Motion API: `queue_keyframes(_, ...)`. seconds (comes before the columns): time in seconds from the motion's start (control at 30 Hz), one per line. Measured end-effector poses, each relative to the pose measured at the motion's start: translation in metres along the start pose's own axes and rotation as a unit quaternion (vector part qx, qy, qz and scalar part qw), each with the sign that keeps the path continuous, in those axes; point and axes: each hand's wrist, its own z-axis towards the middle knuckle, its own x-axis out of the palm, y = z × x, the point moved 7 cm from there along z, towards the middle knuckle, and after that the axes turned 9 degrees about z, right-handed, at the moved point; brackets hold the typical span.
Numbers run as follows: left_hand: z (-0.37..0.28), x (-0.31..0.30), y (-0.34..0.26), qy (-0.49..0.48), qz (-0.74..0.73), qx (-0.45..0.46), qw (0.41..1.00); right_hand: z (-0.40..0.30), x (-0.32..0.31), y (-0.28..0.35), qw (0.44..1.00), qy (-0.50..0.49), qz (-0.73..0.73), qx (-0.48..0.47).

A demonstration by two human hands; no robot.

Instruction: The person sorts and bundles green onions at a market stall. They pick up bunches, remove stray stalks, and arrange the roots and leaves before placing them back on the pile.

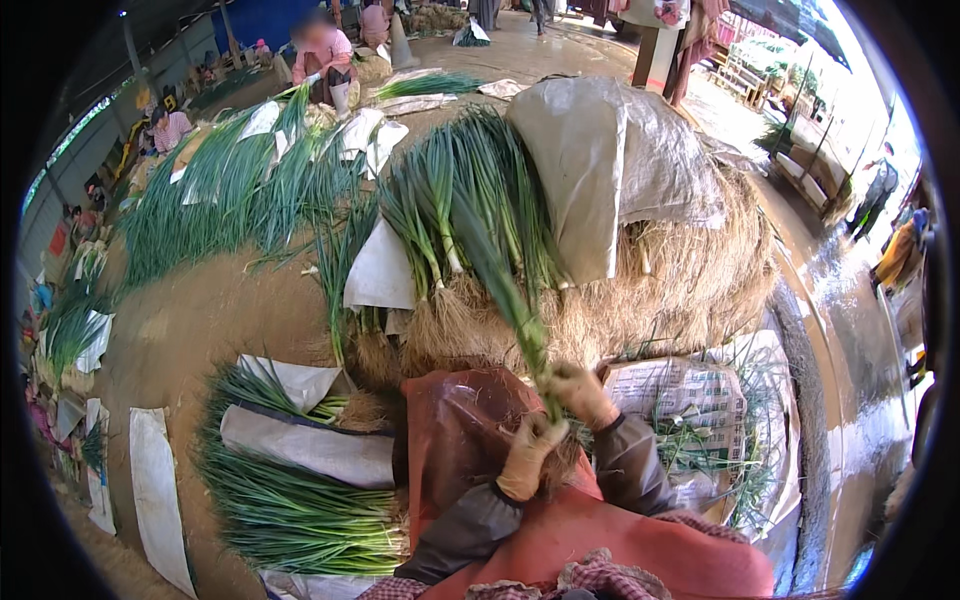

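Observation:
My left hand [531, 450], in a tan glove, grips the lower end of a green onion [529, 337] near its roots, above the red apron [450, 450] on my lap. Just up and right of it, my right hand [581, 394], gloved alike, has its fingers on the same stalk. The leaves point away from me and blur a little. In front stands a row of green onions with leaves [465, 172] upright and roots [457, 315] towards me. Trimmed green onions [315, 517] lie in a pile at my left, beside a pale folded sheet [307, 446].
A large root-covered heap [690, 277] under a pale sheet [570, 165] stands ahead. At right, a printed sack [682, 405] holds leaf scraps. More green onions [217, 187] lie ahead left, near a seated person [322, 56]. A wet walkway [855, 315] runs along the right.

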Motion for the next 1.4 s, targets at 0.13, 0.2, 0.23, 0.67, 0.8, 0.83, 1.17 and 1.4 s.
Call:
queue_keyframes(0.13,-0.009,-0.001,0.011,-0.012,0.049,0.001,0.999,0.019,0.017,-0.009,0.945,0.054,0.323,-0.024)
queue_keyframes(0.2,-0.014,-0.009,0.011,-0.009,0.035,-0.042,0.998,0.029,0.015,-0.012,0.944,0.017,0.327,-0.047)
queue_keyframes(0.23,-0.007,-0.014,0.007,-0.002,0.015,-0.043,0.999,0.029,0.015,-0.013,0.966,-0.002,0.248,-0.076)
queue_keyframes(0.67,0.022,-0.063,0.031,-0.11,-0.154,-0.036,0.981,-0.203,-0.094,-0.09,0.979,-0.17,0.105,0.042)
queue_keyframes(0.8,0.012,-0.041,0.01,-0.061,-0.189,-0.059,0.978,-0.191,-0.146,-0.16,0.873,-0.216,-0.437,-0.032)
queue_keyframes(0.83,0.006,-0.032,0.002,-0.046,-0.203,-0.079,0.975,-0.171,-0.127,-0.143,0.884,-0.22,-0.396,-0.114)
queue_keyframes(1.17,-0.021,-0.053,-0.011,-0.06,0.187,0.09,0.976,-0.057,0.044,-0.035,0.943,0.153,-0.174,-0.239)
queue_keyframes(1.4,-0.02,-0.038,0.023,-0.056,0.351,0.156,0.921,-0.138,0.019,-0.006,0.86,0.123,-0.398,-0.295)
